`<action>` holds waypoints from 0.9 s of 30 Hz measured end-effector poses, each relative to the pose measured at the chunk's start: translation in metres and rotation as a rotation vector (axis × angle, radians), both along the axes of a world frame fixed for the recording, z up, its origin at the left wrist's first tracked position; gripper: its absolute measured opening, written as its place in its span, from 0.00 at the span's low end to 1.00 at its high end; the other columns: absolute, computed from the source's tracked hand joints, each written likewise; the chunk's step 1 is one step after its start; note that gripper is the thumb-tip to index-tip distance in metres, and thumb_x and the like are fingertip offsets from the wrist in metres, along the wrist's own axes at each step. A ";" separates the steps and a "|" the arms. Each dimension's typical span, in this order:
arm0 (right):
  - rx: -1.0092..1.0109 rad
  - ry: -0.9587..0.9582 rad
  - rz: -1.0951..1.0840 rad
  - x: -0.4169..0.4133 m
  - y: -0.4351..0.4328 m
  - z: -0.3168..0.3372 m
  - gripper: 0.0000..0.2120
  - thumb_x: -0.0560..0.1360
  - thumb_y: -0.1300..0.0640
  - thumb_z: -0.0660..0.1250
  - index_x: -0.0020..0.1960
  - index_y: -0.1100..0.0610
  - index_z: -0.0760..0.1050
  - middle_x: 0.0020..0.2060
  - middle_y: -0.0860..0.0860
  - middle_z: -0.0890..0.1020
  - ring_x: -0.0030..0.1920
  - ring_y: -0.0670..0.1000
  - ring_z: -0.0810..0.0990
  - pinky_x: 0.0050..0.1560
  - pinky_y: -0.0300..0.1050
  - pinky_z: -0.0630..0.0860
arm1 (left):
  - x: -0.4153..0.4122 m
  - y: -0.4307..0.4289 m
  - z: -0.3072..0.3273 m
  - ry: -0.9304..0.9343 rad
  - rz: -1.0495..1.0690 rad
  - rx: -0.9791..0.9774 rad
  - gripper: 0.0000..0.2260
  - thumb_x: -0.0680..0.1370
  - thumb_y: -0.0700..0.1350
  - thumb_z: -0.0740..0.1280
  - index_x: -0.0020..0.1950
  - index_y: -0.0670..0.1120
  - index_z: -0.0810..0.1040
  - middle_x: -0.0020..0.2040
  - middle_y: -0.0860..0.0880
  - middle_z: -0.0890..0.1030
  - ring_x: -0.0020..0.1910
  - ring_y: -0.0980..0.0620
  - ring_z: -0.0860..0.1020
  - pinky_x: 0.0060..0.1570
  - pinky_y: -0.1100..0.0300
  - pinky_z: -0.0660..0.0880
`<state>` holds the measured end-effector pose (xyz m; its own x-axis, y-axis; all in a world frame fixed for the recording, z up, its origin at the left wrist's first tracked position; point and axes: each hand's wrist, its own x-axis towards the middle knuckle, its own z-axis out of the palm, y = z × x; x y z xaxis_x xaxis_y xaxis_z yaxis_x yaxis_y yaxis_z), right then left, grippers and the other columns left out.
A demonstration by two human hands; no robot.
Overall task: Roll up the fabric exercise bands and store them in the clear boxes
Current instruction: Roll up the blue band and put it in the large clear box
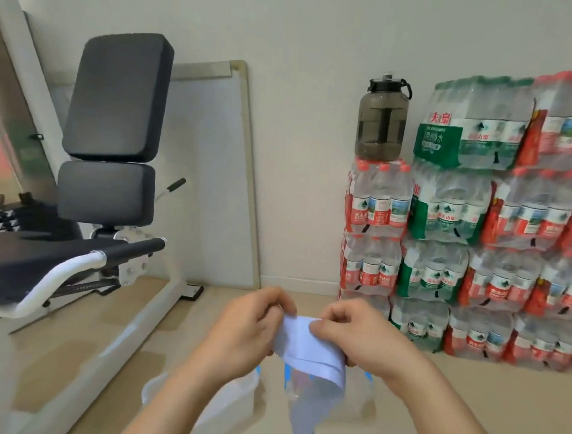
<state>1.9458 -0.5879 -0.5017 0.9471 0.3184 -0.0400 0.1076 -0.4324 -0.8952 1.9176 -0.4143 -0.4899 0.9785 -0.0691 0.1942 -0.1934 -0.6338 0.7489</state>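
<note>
A: State of grips?
B: Left grip (249,323) and right grip (360,335) both pinch the band (311,352) at its top edge. It is held in the air above the boxes (360,402), with the tail hanging loose.
A: Risks?
B: The roll looks barely begun. A slack pinch would likely let the tail's weight unwind it. A loose roll may snag a box rim.
</note>
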 end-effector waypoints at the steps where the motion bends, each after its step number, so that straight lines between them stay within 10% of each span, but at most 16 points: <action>1: -0.016 0.031 0.016 0.002 -0.001 0.000 0.06 0.73 0.56 0.67 0.38 0.53 0.77 0.30 0.46 0.75 0.33 0.47 0.72 0.35 0.41 0.70 | 0.002 0.003 -0.002 0.048 0.028 -0.156 0.14 0.77 0.35 0.54 0.42 0.46 0.77 0.29 0.50 0.70 0.24 0.55 0.66 0.25 0.63 0.66; 6: 0.060 0.062 0.186 -0.001 0.008 0.003 0.29 0.69 0.53 0.75 0.67 0.40 0.70 0.63 0.41 0.76 0.65 0.38 0.72 0.65 0.43 0.71 | 0.011 0.014 -0.013 0.227 -0.025 -0.550 0.12 0.77 0.33 0.53 0.43 0.44 0.74 0.32 0.44 0.74 0.28 0.49 0.70 0.28 0.62 0.66; 15: 0.231 -0.086 0.021 -0.004 0.044 0.000 0.16 0.79 0.60 0.62 0.59 0.43 0.80 0.46 0.51 0.85 0.42 0.45 0.79 0.40 0.40 0.79 | 0.021 0.027 -0.010 0.274 -0.296 -0.851 0.09 0.70 0.35 0.68 0.49 0.39 0.78 0.48 0.34 0.83 0.43 0.44 0.82 0.41 0.58 0.80; 20: 0.224 -0.026 0.033 -0.004 0.040 0.001 0.13 0.80 0.56 0.59 0.55 0.54 0.82 0.38 0.52 0.82 0.40 0.44 0.78 0.34 0.40 0.78 | 0.019 0.022 -0.010 0.079 -0.100 -0.603 0.08 0.77 0.39 0.66 0.44 0.46 0.85 0.29 0.44 0.79 0.26 0.52 0.75 0.26 0.65 0.70; 24: 0.317 -0.012 -0.083 -0.004 0.030 0.003 0.10 0.79 0.60 0.62 0.51 0.57 0.83 0.44 0.56 0.86 0.40 0.48 0.81 0.31 0.38 0.74 | 0.022 0.022 -0.013 -0.059 -0.029 -0.575 0.06 0.72 0.39 0.72 0.42 0.49 0.86 0.33 0.40 0.76 0.35 0.53 0.72 0.39 0.62 0.69; 27: 0.353 -0.011 -0.128 -0.005 0.030 0.002 0.10 0.79 0.61 0.62 0.50 0.57 0.83 0.43 0.56 0.86 0.41 0.49 0.82 0.33 0.38 0.76 | 0.020 0.016 -0.012 -0.020 -0.038 -0.652 0.04 0.72 0.36 0.72 0.43 0.43 0.85 0.30 0.52 0.80 0.29 0.59 0.74 0.31 0.70 0.70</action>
